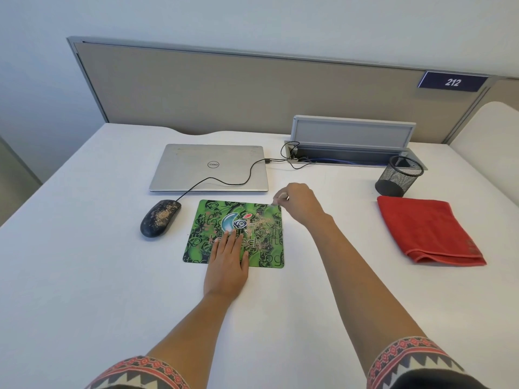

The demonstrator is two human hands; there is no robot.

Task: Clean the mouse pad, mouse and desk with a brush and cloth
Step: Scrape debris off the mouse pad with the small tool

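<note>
Head cam: left hand (227, 262) lies flat, open, pinning the mouse pad (236, 234) while right hand (299, 202) pinches a brush (278, 200) over the crumbs

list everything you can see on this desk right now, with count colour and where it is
mouse pad: 1, green patterned, desk centre, crumbs on it
mouse: 1, black, left of the pad, crumbs on top
laptop: 1, silver, closed, behind the pad
cloth: 1, red, folded, right side
pen holder: 1, black mesh, behind the cloth
cable box: 1, grey, lid up, back right
desk: 1, white
brush: 1, pale, in right hand, mostly hidden
left hand: flat on the pad
right hand: at the pad's far right corner
</note>
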